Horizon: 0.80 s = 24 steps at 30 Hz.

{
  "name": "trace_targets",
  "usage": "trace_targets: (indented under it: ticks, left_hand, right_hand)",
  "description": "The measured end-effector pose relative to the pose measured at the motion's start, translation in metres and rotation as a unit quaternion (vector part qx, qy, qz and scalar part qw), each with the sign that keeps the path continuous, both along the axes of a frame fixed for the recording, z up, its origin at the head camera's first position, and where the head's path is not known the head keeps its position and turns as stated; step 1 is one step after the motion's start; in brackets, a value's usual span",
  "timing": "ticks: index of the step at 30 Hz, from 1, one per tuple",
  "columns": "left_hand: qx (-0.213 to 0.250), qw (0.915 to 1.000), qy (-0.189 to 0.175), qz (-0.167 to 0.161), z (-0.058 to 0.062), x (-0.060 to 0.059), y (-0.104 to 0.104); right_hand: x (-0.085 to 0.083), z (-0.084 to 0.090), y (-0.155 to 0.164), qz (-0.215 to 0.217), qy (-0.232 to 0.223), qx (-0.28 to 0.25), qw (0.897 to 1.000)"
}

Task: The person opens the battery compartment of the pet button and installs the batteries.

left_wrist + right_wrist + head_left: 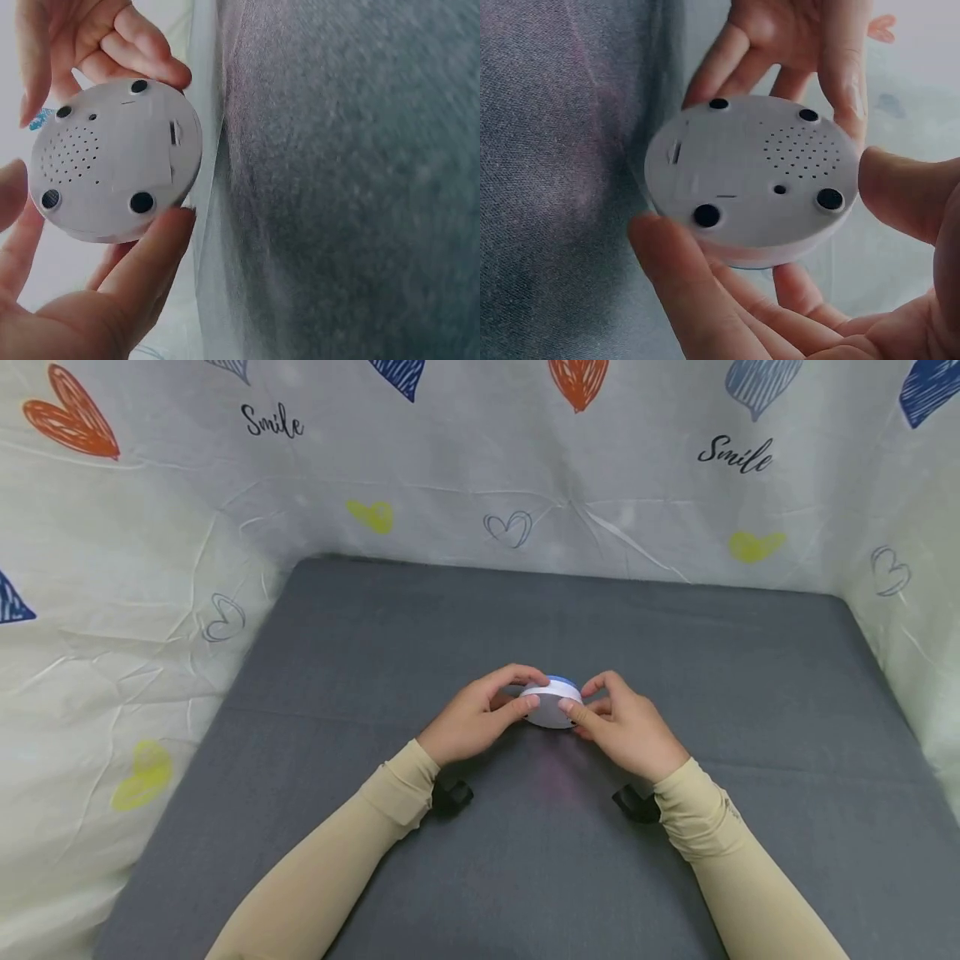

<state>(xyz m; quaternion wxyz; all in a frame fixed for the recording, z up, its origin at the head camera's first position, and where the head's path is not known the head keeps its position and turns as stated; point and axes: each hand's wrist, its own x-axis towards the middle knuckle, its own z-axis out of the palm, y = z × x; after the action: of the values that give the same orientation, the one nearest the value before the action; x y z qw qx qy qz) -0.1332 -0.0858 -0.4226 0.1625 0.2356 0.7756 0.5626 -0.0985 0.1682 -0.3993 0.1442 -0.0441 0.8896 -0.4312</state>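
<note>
A round white device [551, 706] with a blue top edge is held up over the grey table [360, 635] between both hands. Its flat underside faces me, showing black rubber feet, speaker holes and a battery cover [112, 161] [757, 172]. My left hand [534, 690] pinches its left rim with thumb and curled fingers; in the left wrist view that thumb [150, 262] lies along the lower edge. My right hand [581, 697] pinches the right rim the same way, and its thumb [667, 262] presses the near edge in the right wrist view.
A white cloth backdrop [150, 568] printed with hearts and "Smile" walls the table on the left, back and right. Black wrist straps [450, 795] [636, 803] sit at both beige sleeves. Bare grey cloth lies all round the hands.
</note>
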Motion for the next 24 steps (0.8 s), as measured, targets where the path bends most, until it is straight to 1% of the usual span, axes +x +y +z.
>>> trace_targets:
  ticks: [5, 8, 10, 13, 15, 19, 21, 24]
  left_hand:
    - [0.010, 0.9996, -0.013, 0.022, 0.000, 0.002, 0.003]
    - [-0.001, 0.9996, -0.015, 0.025, -0.001, 0.003, 0.006]
    - [-0.020, 0.9996, -0.004, 0.021, -0.001, 0.003, 0.008]
    - [-0.071, 0.9967, 0.033, 0.023, -0.002, 0.004, 0.012]
    - [-0.112, 0.9917, 0.057, 0.027, -0.003, 0.005, 0.014]
    - [-0.191, 0.9755, 0.105, 0.032, -0.006, 0.009, 0.019]
    - [-0.218, 0.9666, 0.131, 0.032, -0.007, 0.010, 0.022]
    - [-0.243, 0.9560, 0.161, 0.030, -0.006, 0.011, 0.025]
  right_hand:
    - [0.000, -0.003, 0.000, 0.005, 0.017, -0.010, 1.000]
    - [-0.001, -0.005, 0.000, 0.010, 0.028, -0.014, 0.999]
    - [-0.001, -0.007, -0.001, 0.015, 0.038, -0.006, 0.999]
    - [0.000, -0.011, -0.004, 0.022, 0.064, 0.028, 0.997]
    - [0.001, -0.015, -0.008, 0.027, 0.089, 0.056, 0.994]
    - [0.004, -0.025, -0.016, 0.033, 0.142, 0.116, 0.982]
    - [0.005, -0.030, -0.019, 0.033, 0.162, 0.140, 0.976]
    - [0.006, -0.034, -0.022, 0.032, 0.176, 0.159, 0.971]
